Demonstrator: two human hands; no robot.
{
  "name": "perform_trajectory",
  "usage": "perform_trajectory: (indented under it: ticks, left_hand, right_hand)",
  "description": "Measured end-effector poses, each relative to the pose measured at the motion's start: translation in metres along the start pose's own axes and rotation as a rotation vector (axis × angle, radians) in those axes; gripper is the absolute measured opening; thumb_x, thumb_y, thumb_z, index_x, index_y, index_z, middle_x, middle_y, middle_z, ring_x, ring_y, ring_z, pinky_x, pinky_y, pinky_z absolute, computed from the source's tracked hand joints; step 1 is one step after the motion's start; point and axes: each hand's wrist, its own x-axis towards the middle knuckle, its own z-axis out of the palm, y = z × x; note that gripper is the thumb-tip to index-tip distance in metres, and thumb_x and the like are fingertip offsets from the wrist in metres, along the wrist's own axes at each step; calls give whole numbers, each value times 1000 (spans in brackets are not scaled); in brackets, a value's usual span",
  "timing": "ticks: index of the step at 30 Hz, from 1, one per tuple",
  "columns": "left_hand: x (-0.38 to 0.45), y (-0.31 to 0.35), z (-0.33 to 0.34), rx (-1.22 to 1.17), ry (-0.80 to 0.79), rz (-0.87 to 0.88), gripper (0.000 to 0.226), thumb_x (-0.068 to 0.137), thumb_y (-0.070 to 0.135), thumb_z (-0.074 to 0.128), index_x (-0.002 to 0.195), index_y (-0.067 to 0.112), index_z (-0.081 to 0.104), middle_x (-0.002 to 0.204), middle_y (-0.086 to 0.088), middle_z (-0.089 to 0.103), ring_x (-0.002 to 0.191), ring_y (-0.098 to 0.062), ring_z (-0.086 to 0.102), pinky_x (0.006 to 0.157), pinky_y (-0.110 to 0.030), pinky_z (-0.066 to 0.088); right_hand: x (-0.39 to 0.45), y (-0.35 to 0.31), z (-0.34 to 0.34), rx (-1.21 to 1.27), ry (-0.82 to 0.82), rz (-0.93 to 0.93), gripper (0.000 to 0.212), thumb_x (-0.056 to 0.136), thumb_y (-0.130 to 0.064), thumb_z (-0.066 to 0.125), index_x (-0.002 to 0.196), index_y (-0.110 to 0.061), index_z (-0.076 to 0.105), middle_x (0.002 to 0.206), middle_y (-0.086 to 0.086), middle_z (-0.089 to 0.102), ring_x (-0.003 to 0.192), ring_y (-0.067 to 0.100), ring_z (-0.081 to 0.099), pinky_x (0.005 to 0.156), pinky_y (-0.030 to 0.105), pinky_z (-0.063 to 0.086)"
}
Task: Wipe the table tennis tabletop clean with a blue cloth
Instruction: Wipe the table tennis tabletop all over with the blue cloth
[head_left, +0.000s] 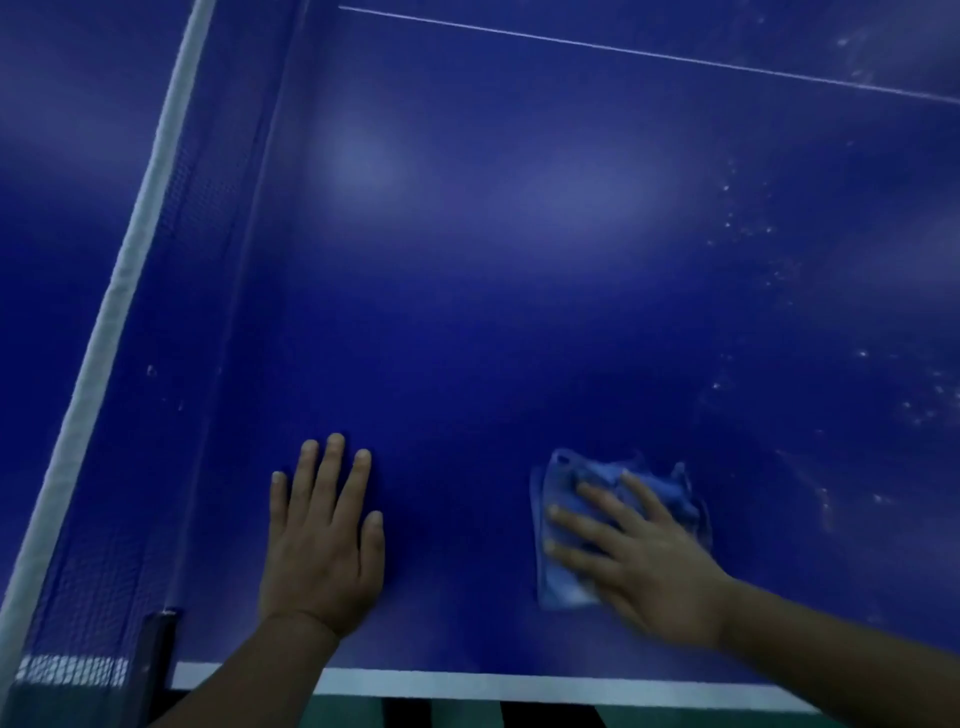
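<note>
The right hand (641, 561) lies palm down on the blue cloth (576, 525), its fingers spread and fairly straight, pressing the cloth flat against the tabletop (493, 312); it looks slightly blurred. The cloth is crumpled, with folds sticking out past the fingertips on the far and left sides, and it sits on the near part of the table, right of centre in the view. The left hand (324, 540) rests flat and open on the bare tabletop to the left of the cloth, well apart from it, fingers together and pointing away from the person.

Both forearms reach in over the white edge line (467, 686) along the near side of the table. At the left, the net (171, 260) with its white top band runs from near to far, held by a dark clamp post (158, 654) at the near edge. A thin white centre line (623, 52) crosses the far side. Pale specks and smudges (753, 228) dot the surface at the right.
</note>
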Motion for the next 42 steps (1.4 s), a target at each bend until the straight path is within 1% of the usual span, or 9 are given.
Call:
perform_trajectory:
  ticks: [3, 9, 15, 24, 29, 32, 35, 38, 42]
  left_hand:
    - [1, 0, -2, 5, -10, 5, 62, 96, 40, 28, 149, 10, 40, 161, -11, 24, 151, -30, 12, 122, -49, 1]
    - [1, 0, 0, 4, 15, 5, 65, 97, 44, 21, 153, 13, 33, 163, -9, 18, 153, -26, 5, 123, -48, -2]
    - [-3, -1, 3, 13, 5, -6, 67, 96, 45, 16, 156, 17, 25, 165, -5, 10, 153, -23, -2, 123, -50, -2]
    - [0, -2, 8, 39, 40, 7, 60, 98, 40, 27, 151, 15, 36, 162, -10, 25, 152, -29, 14, 120, -52, 6]
    - [-1, -3, 7, -66, 91, -17, 61, 100, 36, 27, 153, 8, 30, 163, -12, 21, 152, -27, 14, 122, -48, 5]
    - [-2, -4, 6, -81, 100, -8, 61, 99, 35, 26, 152, 5, 33, 161, -15, 24, 151, -29, 16, 121, -49, 6]
    - [0, -3, 5, -47, 85, -6, 60, 99, 36, 25, 149, 6, 40, 160, -16, 26, 151, -30, 16, 122, -50, 5]
    - [0, -2, 5, -50, 69, -8, 61, 99, 38, 22, 149, 8, 39, 161, -16, 24, 152, -29, 12, 123, -51, 2]
    - [-1, -2, 4, -51, 53, -13, 65, 98, 41, 17, 152, 9, 34, 163, -15, 18, 153, -27, 5, 123, -49, -2]
  right_hand:
    - [-2, 39, -9, -73, -14, -61, 48, 98, -43, 39, 146, -36, 44, 159, -2, 35, 147, 33, 28, 115, 59, 19]
    - [69, 87, -31, 158, 236, 1127, 49, 105, -37, 31, 153, -28, 39, 163, -2, 29, 152, 29, 18, 118, 60, 9]
    - [73, -38, -9, 63, 101, 242, 47, 102, -45, 32, 146, -36, 47, 159, -6, 36, 150, 28, 25, 118, 57, 13]
    - [214, 134, -58, 82, 156, 645, 58, 98, -47, 21, 153, -34, 36, 164, -6, 24, 153, 24, 13, 119, 58, 6]
    - [253, 93, -60, -41, 90, 235, 50, 104, -37, 32, 153, -34, 36, 164, -3, 26, 153, 32, 15, 117, 61, 8]
    - [156, 4, -32, -122, -38, -279, 54, 96, -45, 35, 150, -37, 38, 161, -2, 31, 151, 37, 19, 115, 66, 11]
    - [38, -22, -12, -57, -129, -377, 49, 102, -48, 33, 151, -42, 35, 164, -9, 25, 153, 30, 15, 120, 60, 8]
    - [0, 19, -18, -61, -88, -101, 50, 104, -49, 21, 147, -35, 41, 158, 1, 38, 148, 33, 25, 115, 59, 21]
    - [38, 46, -22, 116, 130, 803, 54, 103, -45, 22, 154, -31, 33, 162, 1, 31, 153, 29, 15, 119, 59, 6]
